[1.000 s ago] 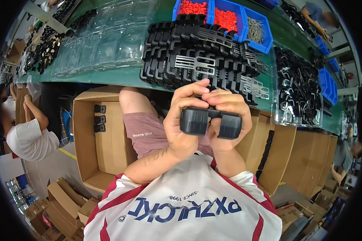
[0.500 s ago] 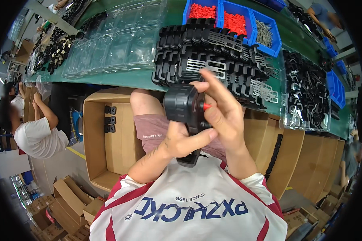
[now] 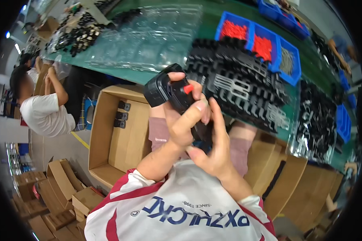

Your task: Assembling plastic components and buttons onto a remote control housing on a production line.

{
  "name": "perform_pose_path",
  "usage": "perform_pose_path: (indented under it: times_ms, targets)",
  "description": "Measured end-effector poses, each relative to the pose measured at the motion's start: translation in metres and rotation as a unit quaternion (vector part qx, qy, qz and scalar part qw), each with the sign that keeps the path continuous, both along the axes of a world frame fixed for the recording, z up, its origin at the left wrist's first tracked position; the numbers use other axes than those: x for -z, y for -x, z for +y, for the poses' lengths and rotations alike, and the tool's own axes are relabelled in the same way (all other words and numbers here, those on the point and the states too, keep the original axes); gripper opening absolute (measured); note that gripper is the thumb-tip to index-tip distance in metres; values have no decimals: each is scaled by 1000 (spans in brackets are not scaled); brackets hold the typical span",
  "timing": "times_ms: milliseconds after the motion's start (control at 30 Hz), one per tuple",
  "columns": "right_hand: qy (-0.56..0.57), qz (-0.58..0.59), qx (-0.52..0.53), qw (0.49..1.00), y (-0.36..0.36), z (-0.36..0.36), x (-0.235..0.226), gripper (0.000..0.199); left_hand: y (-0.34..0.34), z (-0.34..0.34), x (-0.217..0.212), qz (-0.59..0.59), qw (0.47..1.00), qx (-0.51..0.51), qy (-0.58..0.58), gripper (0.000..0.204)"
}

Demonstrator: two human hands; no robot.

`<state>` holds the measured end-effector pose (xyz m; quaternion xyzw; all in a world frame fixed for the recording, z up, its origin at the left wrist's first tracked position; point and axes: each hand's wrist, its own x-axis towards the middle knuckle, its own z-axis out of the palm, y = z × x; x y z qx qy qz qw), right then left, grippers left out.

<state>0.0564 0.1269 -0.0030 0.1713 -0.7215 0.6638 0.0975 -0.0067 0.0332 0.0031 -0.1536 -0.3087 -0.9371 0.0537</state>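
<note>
A black plastic tool body (image 3: 157,89) with a chunky head is held up in front of my lap, tilted to the left. My left hand (image 3: 182,129) wraps around its grip, the fingers showing past the far side. A small red button (image 3: 188,89) sticks out beside those fingers. Lower down, my right hand (image 3: 219,154) curls around the dark lower end of the body, thumb on the near side, fingertips close to my left thumb. Between the hands part of the body is hidden.
On the green bench (image 3: 128,76) lie rows of black clip-like parts (image 3: 229,68) and a clear blister tray (image 3: 149,40). Blue bins (image 3: 251,42) hold red pieces and metal pins. Another clear tray of black parts (image 3: 315,116) stands right. A cardboard box (image 3: 98,140) is beside my leg; a person (image 3: 48,108) works left.
My view has turned, so the bench appears shifted right and down. The tool body has tilted left. My right hand has moved from beside the red button down to the body's lower end.
</note>
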Motion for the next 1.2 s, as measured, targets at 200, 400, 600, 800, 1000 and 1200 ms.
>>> perform_pose_path:
  times_ms: [200,400,600,800,1000,1200]
  targets:
    - [49,12,15,999,-8,16,6,104,-3,12,-16,-25,999,33,9,63]
    - [191,-81,-14,978,0,39,8,104,-2,33,-8,27,995,75,63,78]
    - [94,47,246,964,47,182,-25,53,-8,16,-9,13,963,191,187,90]
    - [-26,99,509,855,127,309,-33,44,-13,-2,-17,30,953,213,216,74]
    - [-277,-58,597,751,202,430,30,50,-21,-44,-7,7,940,263,219,57]
    - [-344,-30,353,869,261,253,-17,30,-36,-96,30,-77,961,158,211,45]
